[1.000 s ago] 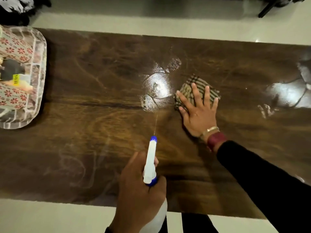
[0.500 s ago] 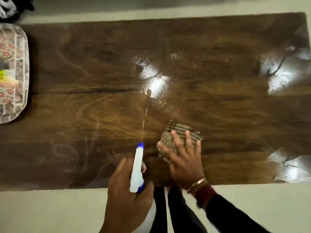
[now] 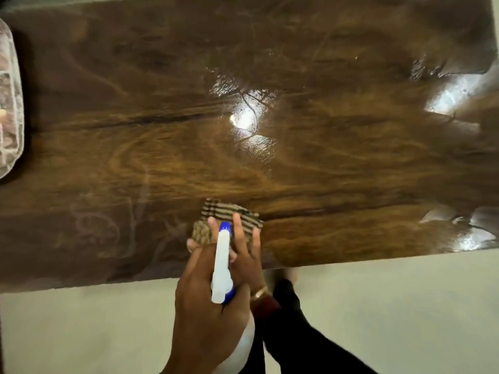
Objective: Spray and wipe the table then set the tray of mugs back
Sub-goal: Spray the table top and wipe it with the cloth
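Since a moment ago, drawn back to the near edge of the wet-streaked wooden table point(image 3: 351, 163), right hand point(image 3: 247, 255) flat, fingers spread on the striped cloth point(image 3: 216, 214), left hand point(image 3: 208, 314) clenched around the spray bottle point(image 3: 222, 268); wiping unfinished, tray of mugs point(image 3: 10, 109) still at far left.

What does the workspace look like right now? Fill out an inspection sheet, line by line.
Surface: dark wooden table, glossy, wet glare patches at centre and right, faint smears front left.
Job's things: checked cloth flat near the front edge; white spray bottle with blue nozzle above it; tray at far left edge, mostly out of frame.
Clutter: nothing seen.
Grips: left hand closed around the bottle; right hand spread flat on the cloth.
Cables: nothing seen.
Surroundings: pale floor.
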The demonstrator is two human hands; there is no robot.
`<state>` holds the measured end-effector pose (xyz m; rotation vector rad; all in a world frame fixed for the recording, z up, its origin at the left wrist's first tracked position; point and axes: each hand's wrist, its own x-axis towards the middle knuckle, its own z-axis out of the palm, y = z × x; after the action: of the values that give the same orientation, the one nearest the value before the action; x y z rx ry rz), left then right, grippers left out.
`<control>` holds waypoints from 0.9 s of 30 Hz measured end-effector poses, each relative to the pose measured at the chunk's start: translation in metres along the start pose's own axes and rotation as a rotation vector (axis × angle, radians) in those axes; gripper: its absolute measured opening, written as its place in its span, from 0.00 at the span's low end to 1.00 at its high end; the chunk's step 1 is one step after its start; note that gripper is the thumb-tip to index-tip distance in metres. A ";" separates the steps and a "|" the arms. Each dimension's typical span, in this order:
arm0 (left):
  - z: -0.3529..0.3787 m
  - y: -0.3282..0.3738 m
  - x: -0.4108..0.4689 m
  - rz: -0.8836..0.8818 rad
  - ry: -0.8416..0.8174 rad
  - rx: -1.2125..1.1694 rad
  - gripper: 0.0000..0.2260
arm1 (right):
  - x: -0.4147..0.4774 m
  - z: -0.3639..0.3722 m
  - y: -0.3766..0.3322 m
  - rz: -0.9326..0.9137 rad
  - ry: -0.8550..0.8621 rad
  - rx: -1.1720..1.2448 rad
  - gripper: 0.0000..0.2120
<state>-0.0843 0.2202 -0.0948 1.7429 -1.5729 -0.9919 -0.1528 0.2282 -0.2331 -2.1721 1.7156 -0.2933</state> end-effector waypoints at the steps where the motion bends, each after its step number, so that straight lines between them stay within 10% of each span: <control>1: -0.004 0.000 -0.001 -0.026 -0.010 0.004 0.25 | -0.024 -0.006 0.012 0.013 -0.035 -0.030 0.25; 12: -0.020 -0.026 -0.026 -0.070 -0.048 0.005 0.32 | 0.002 -0.061 0.123 0.637 0.013 -0.093 0.28; 21: -0.051 -0.030 -0.030 -0.155 -0.008 0.090 0.26 | 0.050 0.019 -0.061 -0.055 -0.198 -0.083 0.33; 27: -0.067 -0.039 -0.048 -0.316 0.023 0.065 0.22 | 0.007 -0.005 0.003 -0.301 -0.220 -0.141 0.32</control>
<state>-0.0083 0.2692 -0.0827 2.0854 -1.3536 -1.0724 -0.1553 0.2203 -0.2298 -2.4613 1.3271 -0.0049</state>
